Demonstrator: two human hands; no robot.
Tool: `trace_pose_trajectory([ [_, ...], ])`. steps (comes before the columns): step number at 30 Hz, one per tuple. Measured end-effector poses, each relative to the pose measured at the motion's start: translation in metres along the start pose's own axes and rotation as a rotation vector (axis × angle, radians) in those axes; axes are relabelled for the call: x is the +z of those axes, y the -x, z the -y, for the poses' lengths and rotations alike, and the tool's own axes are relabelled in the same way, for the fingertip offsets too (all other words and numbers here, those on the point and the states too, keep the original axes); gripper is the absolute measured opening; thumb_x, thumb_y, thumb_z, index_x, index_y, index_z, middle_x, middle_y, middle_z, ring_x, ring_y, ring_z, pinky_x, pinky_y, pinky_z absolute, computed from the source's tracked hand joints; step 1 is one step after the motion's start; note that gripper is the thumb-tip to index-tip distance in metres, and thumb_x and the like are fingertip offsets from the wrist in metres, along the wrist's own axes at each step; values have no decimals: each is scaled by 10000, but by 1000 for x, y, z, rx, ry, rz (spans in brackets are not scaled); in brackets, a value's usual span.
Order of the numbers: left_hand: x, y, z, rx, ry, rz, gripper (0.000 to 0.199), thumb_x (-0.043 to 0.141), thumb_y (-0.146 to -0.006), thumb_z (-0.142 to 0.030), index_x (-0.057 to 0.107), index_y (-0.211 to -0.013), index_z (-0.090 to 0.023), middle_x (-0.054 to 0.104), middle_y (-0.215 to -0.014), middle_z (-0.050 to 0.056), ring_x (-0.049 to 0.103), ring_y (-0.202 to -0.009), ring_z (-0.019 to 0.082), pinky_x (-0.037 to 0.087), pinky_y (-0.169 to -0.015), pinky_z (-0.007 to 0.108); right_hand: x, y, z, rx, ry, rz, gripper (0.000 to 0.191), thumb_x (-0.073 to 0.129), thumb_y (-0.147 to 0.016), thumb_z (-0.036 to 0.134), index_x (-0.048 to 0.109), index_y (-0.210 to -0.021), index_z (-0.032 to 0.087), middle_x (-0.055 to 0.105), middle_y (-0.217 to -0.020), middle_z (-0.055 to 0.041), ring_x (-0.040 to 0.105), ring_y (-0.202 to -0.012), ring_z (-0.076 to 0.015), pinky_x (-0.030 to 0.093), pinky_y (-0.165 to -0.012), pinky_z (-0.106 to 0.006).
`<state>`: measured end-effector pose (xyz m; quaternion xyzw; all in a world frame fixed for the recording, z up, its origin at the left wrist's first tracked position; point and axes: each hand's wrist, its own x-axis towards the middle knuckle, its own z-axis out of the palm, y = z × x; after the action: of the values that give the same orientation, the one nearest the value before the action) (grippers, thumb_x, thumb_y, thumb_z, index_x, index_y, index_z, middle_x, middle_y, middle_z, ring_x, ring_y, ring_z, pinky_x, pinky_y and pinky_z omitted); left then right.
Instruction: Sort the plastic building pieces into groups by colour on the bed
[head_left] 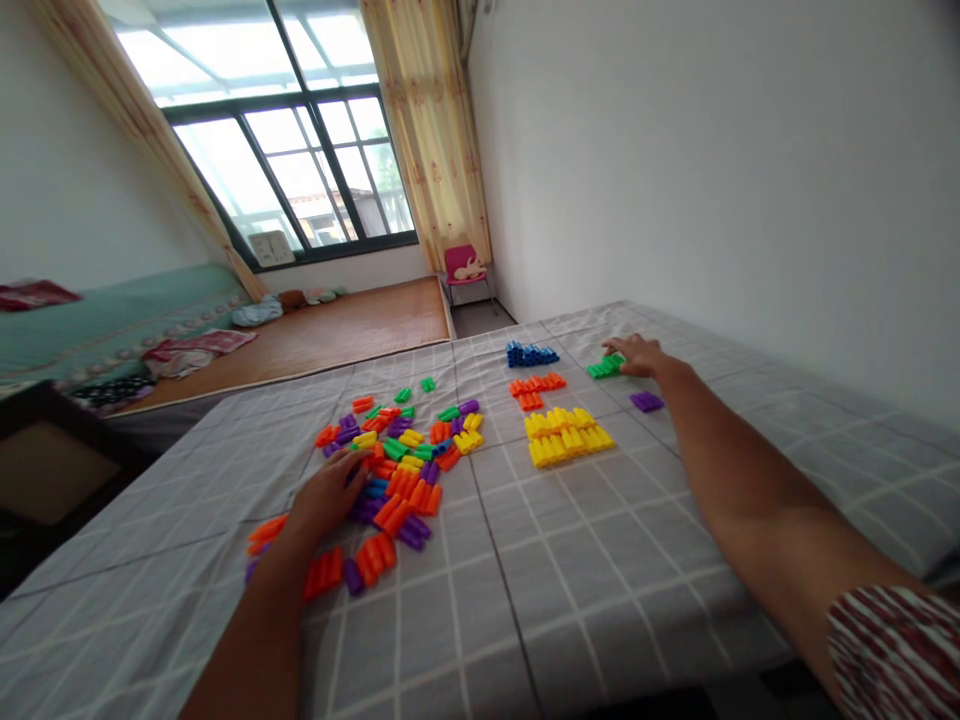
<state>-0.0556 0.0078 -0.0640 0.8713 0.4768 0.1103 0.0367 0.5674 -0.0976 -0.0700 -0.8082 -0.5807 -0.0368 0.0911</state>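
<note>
My left hand (330,492) rests at the left side of a loose pile of mixed plastic pieces (405,483), its fingers bent over some; whether it grips one is hidden. At the right, my right hand (634,355) touches a small green group (604,367) with its fingers curved over the far end. Just below that hand lies a purple piece (646,401). Between the hands, sorted by colour, are a blue stack (531,354), an orange group (537,388) and a larger block of yellow pieces (568,437).
The pieces lie on a grey checked cloth (465,620). A white wall (675,180) runs along the right. Beyond the far edge are a brown mat (360,325) with clothes, a pink chair (460,264), a curtain and a window.
</note>
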Motion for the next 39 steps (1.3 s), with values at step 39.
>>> trace_pose_trajectory([
  [39, -6, 12, -28, -66, -72, -72, 268, 476, -881, -265, 686, -1044, -231, 640, -1137, 85, 546, -1098, 236, 457, -897, 341, -1, 31, 383, -1066, -183, 81, 409, 570, -809, 112, 617, -1207, 195, 668, -1152, -86, 591, -1059, -219, 442, -905, -344],
])
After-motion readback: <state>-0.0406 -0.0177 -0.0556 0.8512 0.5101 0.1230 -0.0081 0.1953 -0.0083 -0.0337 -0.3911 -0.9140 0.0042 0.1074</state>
